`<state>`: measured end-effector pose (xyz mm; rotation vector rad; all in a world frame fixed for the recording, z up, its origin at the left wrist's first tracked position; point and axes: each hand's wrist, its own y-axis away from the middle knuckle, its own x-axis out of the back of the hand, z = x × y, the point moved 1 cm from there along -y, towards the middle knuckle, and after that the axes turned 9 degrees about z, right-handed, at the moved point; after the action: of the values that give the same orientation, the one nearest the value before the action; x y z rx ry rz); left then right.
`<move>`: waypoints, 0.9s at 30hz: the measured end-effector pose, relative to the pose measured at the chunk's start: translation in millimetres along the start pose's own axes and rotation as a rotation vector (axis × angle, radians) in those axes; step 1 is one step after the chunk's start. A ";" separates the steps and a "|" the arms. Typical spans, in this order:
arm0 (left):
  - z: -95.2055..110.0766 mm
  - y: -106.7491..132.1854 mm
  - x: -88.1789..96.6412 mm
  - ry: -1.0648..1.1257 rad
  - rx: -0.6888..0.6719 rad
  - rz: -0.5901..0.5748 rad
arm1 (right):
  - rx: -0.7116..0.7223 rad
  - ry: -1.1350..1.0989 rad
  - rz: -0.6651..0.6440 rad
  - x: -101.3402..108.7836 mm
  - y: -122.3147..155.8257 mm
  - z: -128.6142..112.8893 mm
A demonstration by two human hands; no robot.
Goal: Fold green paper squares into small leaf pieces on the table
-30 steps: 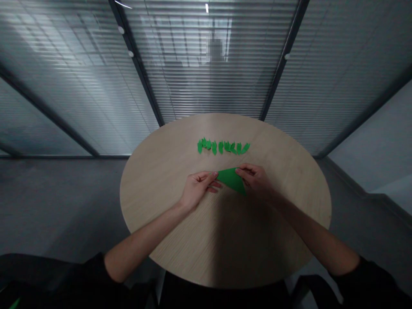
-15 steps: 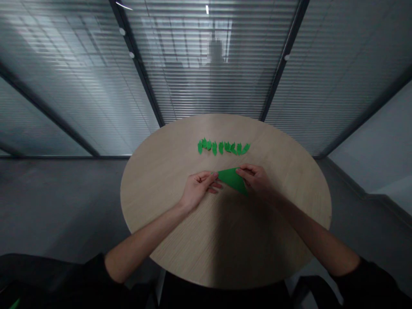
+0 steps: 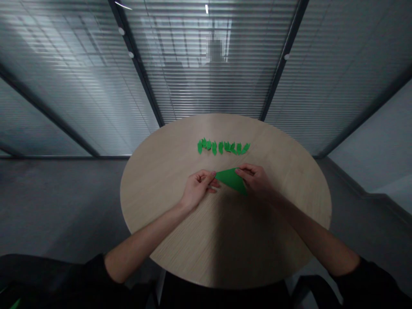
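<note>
A green sheet of paper (image 3: 232,178), folded into a triangle, is held between my two hands above the table. My left hand (image 3: 200,186) pinches its left corner with thumb and forefinger, the other fingers curled loosely below. On the right, the upper corner is gripped between the thumb and fingers of my right hand (image 3: 254,178), which hides part of the right edge. Just beyond my hands lies a row of several small folded green paper pieces (image 3: 221,148), some touching one another.
The round wooden table (image 3: 161,171) spreads out under my hands. Behind it stands a glass partition with blinds (image 3: 193,94) and dark frames, showing a dim reflection. A dark chair part (image 3: 313,285) is near the front edge. A bit of green (image 3: 15,304) shows at lower left.
My left hand has shifted very slightly to the left, and a little more of the triangle's left corner shows. The right hand and the row of pieces look the same.
</note>
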<state>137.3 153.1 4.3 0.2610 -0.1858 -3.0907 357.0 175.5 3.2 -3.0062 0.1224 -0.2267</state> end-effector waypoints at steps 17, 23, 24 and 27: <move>-4.1 -0.9 -4.1 -0.107 0.046 -0.115 | -0.001 0.022 -0.105 -3.9 2.2 -0.9; 0.8 0.3 -4.5 -0.129 0.038 -0.129 | -0.004 0.024 -0.096 -3.2 1.2 2.5; 1.1 0.5 -4.3 -0.129 0.036 -0.134 | -0.001 0.025 -0.093 -3.2 0.9 2.8; 0.7 0.9 -4.0 -0.123 0.029 -0.145 | 0.006 0.026 -0.090 -2.9 0.2 2.8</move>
<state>141.1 152.5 5.7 0.0891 -0.2255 -3.2523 354.6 175.9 0.0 -3.0063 -0.0106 -0.2738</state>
